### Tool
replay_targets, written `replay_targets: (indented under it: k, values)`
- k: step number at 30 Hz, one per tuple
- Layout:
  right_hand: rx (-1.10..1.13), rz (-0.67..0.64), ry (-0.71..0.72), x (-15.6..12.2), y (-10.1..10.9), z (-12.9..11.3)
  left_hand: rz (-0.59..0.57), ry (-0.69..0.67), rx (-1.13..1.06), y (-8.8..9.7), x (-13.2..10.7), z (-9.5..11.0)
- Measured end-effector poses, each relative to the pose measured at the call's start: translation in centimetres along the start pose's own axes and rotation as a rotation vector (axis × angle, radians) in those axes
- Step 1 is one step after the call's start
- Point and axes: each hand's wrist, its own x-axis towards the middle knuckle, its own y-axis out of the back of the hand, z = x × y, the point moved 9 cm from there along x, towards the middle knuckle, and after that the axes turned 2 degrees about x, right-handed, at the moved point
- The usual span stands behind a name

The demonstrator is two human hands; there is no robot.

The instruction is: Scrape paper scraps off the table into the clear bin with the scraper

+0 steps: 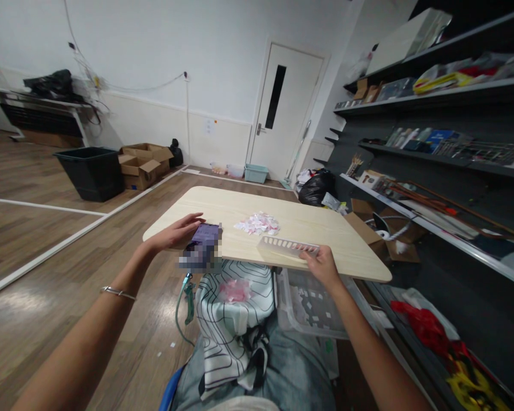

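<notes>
My left hand (180,233) lies at the table's left front side with its fingers stretched out, beside a phone (205,231) with a lit purple screen. Part of the phone is pixelated, and I cannot tell whether the fingers touch it. In my right hand (323,264) is the right end of a pale, flat strip (278,249) with a row of slots, held low at the front of the table. Beyond the strip, a pile of small white and pink pieces (257,223) sits on the light wooden table (223,200).
On my lap lies a white cloth with black lines (235,314) bearing pink pieces (236,290). A clear plastic bin (286,311) with small white pieces stands below the table's right front. Dark shelves (445,188) line the right. A black bin (92,171) stands left.
</notes>
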Motion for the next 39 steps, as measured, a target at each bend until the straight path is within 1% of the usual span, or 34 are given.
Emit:
replay_targets:
  k: [5, 9, 16, 20, 25, 29, 39]
  values:
    - [0.037, 0.023, -0.03, -1.5, 0.7, 0.5, -0.032, -0.046, 0.135, -0.2, 0.2, 0.5]
    - [0.071, 0.075, -0.057, -2.0, 1.4, 1.0, -0.081, -0.071, 0.283, -0.4, 0.4, 0.4]
    - [0.104, 0.209, -0.101, -1.0, 3.3, 1.8, -0.141, -0.096, 0.389, -0.3, 0.3, 0.8]
    - [0.105, 0.253, -0.135, -0.2, 3.3, 2.5, -0.165, -0.081, 0.442, -0.3, 0.3, 0.8]
    - [0.101, 0.267, -0.163, 0.5, 2.5, 3.0, -0.189, -0.074, 0.365, -0.7, 0.5, 0.4]
    - [0.097, 0.259, -0.183, 0.9, 2.1, 3.0, -0.179, -0.096, 0.326, -0.7, 0.5, 0.5]
    - [0.097, 0.251, -0.197, 1.0, 2.1, 1.5, -0.158, -0.083, 0.274, -0.6, 0.8, -0.2]
